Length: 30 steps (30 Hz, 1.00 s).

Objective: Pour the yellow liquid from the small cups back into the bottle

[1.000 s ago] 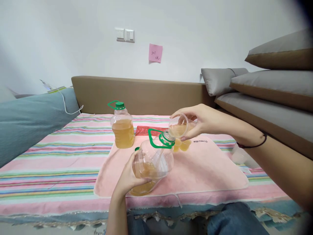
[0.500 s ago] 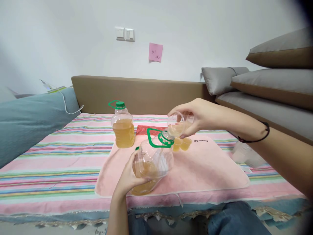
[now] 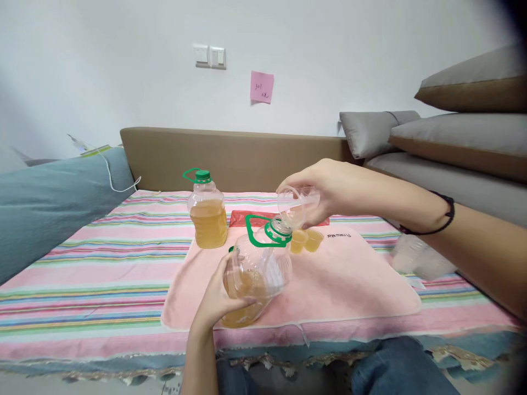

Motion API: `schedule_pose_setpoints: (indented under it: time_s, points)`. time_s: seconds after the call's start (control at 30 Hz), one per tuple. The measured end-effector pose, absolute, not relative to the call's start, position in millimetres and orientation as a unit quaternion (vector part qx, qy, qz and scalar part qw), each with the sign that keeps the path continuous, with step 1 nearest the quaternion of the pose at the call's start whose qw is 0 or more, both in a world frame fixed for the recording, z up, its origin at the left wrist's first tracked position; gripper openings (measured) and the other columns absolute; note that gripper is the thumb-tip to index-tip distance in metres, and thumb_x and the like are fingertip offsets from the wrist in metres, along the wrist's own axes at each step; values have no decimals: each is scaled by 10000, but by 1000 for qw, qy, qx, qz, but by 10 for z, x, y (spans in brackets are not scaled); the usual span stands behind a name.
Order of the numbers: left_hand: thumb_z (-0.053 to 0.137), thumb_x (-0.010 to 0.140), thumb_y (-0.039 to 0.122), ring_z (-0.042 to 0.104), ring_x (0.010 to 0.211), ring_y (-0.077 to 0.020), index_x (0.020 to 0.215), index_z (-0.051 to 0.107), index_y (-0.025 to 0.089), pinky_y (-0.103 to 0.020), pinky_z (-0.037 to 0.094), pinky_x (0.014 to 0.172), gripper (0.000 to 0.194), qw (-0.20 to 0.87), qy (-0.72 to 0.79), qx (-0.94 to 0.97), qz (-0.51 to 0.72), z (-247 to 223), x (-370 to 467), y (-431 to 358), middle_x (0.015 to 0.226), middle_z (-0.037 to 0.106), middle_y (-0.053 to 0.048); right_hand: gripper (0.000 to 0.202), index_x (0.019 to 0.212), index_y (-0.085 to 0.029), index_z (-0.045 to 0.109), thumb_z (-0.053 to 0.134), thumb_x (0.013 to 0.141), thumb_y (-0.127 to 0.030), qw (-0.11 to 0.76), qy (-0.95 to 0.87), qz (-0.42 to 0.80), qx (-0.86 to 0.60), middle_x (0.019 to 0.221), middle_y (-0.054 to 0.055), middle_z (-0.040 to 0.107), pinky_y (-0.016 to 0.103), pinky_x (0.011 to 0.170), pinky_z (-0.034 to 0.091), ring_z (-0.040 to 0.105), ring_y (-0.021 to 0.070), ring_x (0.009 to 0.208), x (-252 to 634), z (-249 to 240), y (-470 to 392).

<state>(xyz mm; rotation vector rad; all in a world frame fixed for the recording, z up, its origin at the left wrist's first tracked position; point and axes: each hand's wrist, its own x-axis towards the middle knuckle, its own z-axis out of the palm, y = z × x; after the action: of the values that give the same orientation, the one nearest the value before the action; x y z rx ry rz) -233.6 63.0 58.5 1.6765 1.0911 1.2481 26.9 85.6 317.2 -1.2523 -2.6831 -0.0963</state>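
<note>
My left hand (image 3: pixel 218 299) grips a clear plastic jug (image 3: pixel 265 274) by its side, with a green cap edge showing near the fingers. The jug leans to the right, its uncapped mouth upward, a green carry ring round the neck and amber liquid low inside. My right hand (image 3: pixel 325 189) is closed round a clear plastic cup (image 3: pixel 292 206), tipped sideways with its rim at the jug's mouth. Beyond the neck, two small cups (image 3: pixel 313 240) of yellow liquid stand on the pink mat (image 3: pixel 349 280), partly hidden by the jug.
A second jug (image 3: pixel 208 219) of amber liquid, green-capped, stands upright at the mat's back left. Red plastic (image 3: pixel 242 218) lies behind the cups. Clear plastic bags or cups (image 3: pixel 420 258) lie right of the mat. Grey cushions (image 3: pixel 461 131) are stacked at the right.
My right hand and its cup have moved slightly left and up, and less liquid shows in the cup. The jug in my left hand stays nearly still.
</note>
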Motion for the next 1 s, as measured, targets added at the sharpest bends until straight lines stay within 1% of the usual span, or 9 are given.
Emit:
schedule_pose_setpoints:
  time_s: [0.1,0.2,0.37,0.47,0.53,0.6,0.73,0.87,1.0]
  points:
    - [926,535,383,432,1416,-347,1404,419,259,-463,364,1183,1013,388,424,656,490,580,-2337,631,1502,489,-104,461,1108,-258,717,829,669,-340,84,-904,-56,-415,996,7,717,254,602,399,634,184,790,233,3179,831]
    - [929,526,376,425,1419,-360,1400,424,251,-481,354,1187,1017,385,425,657,489,582,-2339,632,1498,489,-119,414,1091,-263,718,819,701,-357,86,-908,-71,-405,997,1,713,259,609,406,642,185,792,219,3172,831]
    - [921,528,365,430,1414,-377,1388,436,237,-502,364,1180,996,380,425,655,495,597,-2332,634,1480,502,-131,379,1076,-275,721,825,725,-371,92,-915,-106,-377,974,-3,704,283,664,426,653,208,855,203,3151,832]
    - [916,533,354,421,1421,-381,1384,439,237,-504,370,1178,983,375,427,658,494,601,-2335,627,1479,505,-129,372,1089,-278,718,819,744,-373,94,-916,-149,-359,944,5,692,298,660,419,637,214,845,184,3133,830]
    - [915,540,348,414,1428,-374,1384,435,242,-498,366,1182,976,375,428,660,490,592,-2343,625,1489,498,-124,372,1117,-275,711,808,765,-345,95,-919,-188,-332,943,14,682,304,653,412,621,208,829,169,3123,834]
    - [915,544,337,410,1432,-364,1387,427,246,-491,356,1188,978,375,430,660,489,576,-2354,629,1499,488,-118,331,1145,-264,703,765,822,-306,94,-927,-230,-281,957,29,674,320,687,420,605,205,840,153,3117,840]
    - [917,543,325,418,1424,-369,1388,421,229,-502,347,1189,985,382,431,651,495,551,-2369,636,1486,497,-130,240,1186,-258,680,595,966,-217,93,-937,-287,-178,1007,50,661,377,835,433,578,217,970,124,3106,841]
    - [920,552,359,421,1419,-384,1403,415,223,-507,351,1186,999,386,426,645,504,552,-2377,618,1476,508,-135,315,1184,-259,662,455,1003,-106,102,-931,-327,-122,1058,48,642,419,924,436,555,205,1029,102,3074,818]
    - [919,556,397,407,1429,-395,1397,432,229,-509,360,1182,986,384,423,640,514,551,-2378,604,1484,503,-131,368,1167,-260,647,378,1012,-61,119,-923,-357,-82,1071,37,629,437,994,438,538,186,1075,97,3025,798]
